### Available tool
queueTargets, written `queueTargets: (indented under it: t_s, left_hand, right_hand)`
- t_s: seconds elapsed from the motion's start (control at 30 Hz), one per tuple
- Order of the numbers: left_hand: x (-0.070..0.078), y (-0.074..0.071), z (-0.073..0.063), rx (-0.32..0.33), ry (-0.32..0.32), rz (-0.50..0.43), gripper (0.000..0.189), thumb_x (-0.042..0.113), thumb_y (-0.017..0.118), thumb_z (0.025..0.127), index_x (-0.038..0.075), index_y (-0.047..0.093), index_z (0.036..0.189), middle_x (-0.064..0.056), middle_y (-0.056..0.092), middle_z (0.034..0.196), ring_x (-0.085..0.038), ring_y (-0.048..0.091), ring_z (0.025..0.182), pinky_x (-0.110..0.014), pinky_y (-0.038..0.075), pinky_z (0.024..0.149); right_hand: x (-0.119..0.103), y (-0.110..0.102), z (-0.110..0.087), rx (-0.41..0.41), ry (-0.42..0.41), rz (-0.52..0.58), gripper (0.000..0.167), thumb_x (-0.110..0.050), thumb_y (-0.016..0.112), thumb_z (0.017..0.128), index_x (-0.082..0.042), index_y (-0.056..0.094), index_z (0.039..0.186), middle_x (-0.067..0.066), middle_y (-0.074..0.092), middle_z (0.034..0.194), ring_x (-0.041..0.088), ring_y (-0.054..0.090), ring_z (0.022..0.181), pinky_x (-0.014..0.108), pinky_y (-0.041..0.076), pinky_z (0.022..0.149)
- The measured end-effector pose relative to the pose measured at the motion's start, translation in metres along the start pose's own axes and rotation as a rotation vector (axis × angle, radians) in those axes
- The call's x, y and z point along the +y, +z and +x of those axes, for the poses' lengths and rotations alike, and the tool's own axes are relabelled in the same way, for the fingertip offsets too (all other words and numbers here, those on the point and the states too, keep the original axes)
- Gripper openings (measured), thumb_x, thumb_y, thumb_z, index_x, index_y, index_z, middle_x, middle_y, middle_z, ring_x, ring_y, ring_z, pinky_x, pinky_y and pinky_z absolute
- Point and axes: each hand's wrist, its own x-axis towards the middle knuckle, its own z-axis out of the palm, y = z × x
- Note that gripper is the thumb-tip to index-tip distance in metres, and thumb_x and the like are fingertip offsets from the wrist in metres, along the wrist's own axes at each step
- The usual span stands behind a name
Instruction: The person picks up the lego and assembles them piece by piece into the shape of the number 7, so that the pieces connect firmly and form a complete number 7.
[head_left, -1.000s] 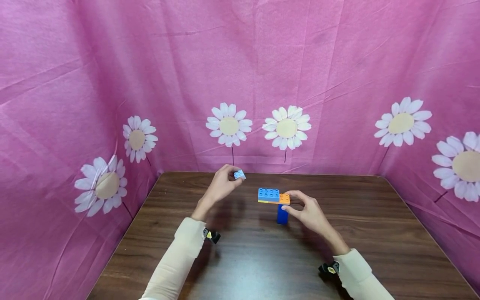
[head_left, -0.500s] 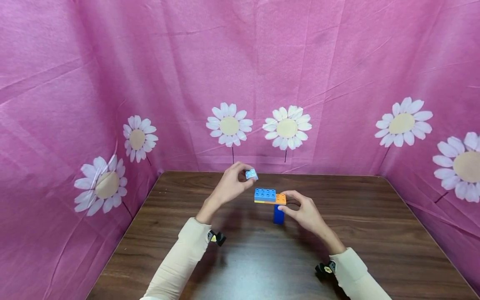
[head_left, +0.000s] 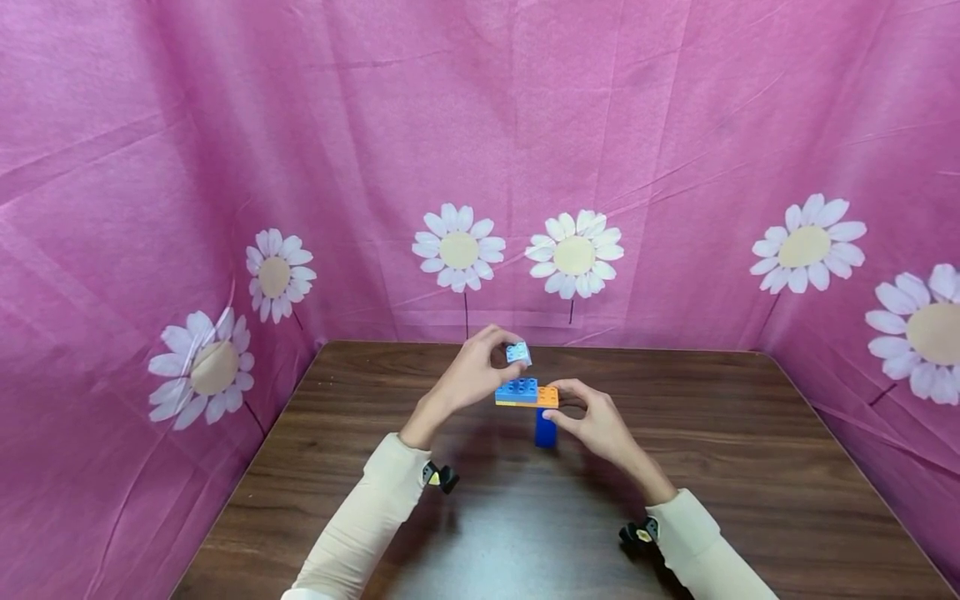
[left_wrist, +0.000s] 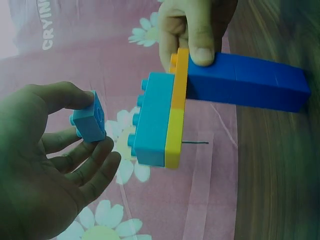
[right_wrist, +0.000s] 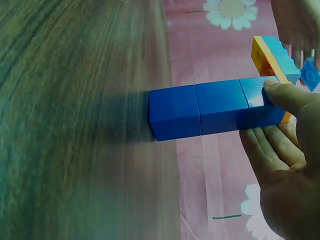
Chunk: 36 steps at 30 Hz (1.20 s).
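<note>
My left hand (head_left: 474, 371) pinches a small light blue toy brick (head_left: 517, 353) between thumb and fingers. It hovers just above a longer blue brick (left_wrist: 154, 119), with a gap showing in the left wrist view. That long brick sits on thin orange (left_wrist: 180, 80) and yellow (left_wrist: 174, 137) plates, which jut out leftward from a column of stacked dark blue bricks (right_wrist: 197, 112). The column stands upright on the table. My right hand (head_left: 596, 421) grips the top of the column near the orange plate, thumb on the near face and fingers behind.
The brown wooden table (head_left: 750, 433) ends at a pink cloth backdrop (head_left: 637, 125) with printed daisies, which also rises on both sides. Black wrist cameras are strapped at the left cuff (head_left: 441, 477) and right cuff (head_left: 637, 535).
My left hand has moved right with the small light blue brick, from left of the structure to over its long blue brick. My right hand and the structure have shifted slightly left.
</note>
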Motion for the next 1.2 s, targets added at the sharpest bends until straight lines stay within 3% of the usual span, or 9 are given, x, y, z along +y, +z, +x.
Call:
queueTargets:
  t_s: [0.27, 0.5, 0.9, 1.2]
  left_hand:
    - [0.008, 0.012, 0.003, -0.075, 0.069, 0.0, 0.034, 0.016, 0.079, 0.097, 0.005, 0.07, 0.128, -0.006, 0.064, 0.111, -0.022, 0.066, 0.097, -0.024, 0.057, 0.085]
    - [0.01, 0.028, 0.005, -0.137, 0.089, 0.049, 0.035, 0.015, 0.08, 0.097, 0.003, 0.07, 0.129, -0.008, 0.066, 0.114, -0.026, 0.065, 0.104, -0.039, 0.061, 0.091]
    - [0.011, 0.034, 0.007, -0.166, 0.104, 0.055, 0.037, 0.017, 0.08, 0.097, 0.004, 0.071, 0.13, -0.01, 0.067, 0.121, -0.028, 0.067, 0.11, -0.031, 0.059, 0.094]
    - [0.004, 0.039, 0.007, -0.172, 0.117, 0.128, 0.034, 0.022, 0.08, 0.096, 0.008, 0.074, 0.127, -0.005, 0.069, 0.122, -0.019, 0.063, 0.11, -0.029, 0.053, 0.096]
  right_hand:
    - [-0.004, 0.001, 0.0, 0.006, -0.017, -0.015, 0.042, -0.016, 0.087, 0.091, -0.008, 0.07, 0.129, 0.014, 0.076, 0.123, 0.034, 0.075, 0.113, 0.054, 0.06, 0.098]
    - [-0.002, -0.002, -0.001, -0.006, -0.006, 0.022, 0.043, -0.015, 0.086, 0.091, -0.008, 0.07, 0.131, 0.016, 0.075, 0.129, 0.035, 0.074, 0.116, 0.054, 0.059, 0.1]
    - [-0.001, -0.004, -0.001, -0.011, 0.012, 0.044, 0.041, -0.012, 0.086, 0.09, -0.007, 0.071, 0.128, 0.013, 0.076, 0.126, 0.033, 0.071, 0.118, 0.052, 0.059, 0.1]
    - [0.003, -0.003, -0.002, -0.012, -0.004, 0.037, 0.04, -0.014, 0.087, 0.091, -0.007, 0.071, 0.127, 0.013, 0.076, 0.126, 0.026, 0.072, 0.116, 0.048, 0.06, 0.099]
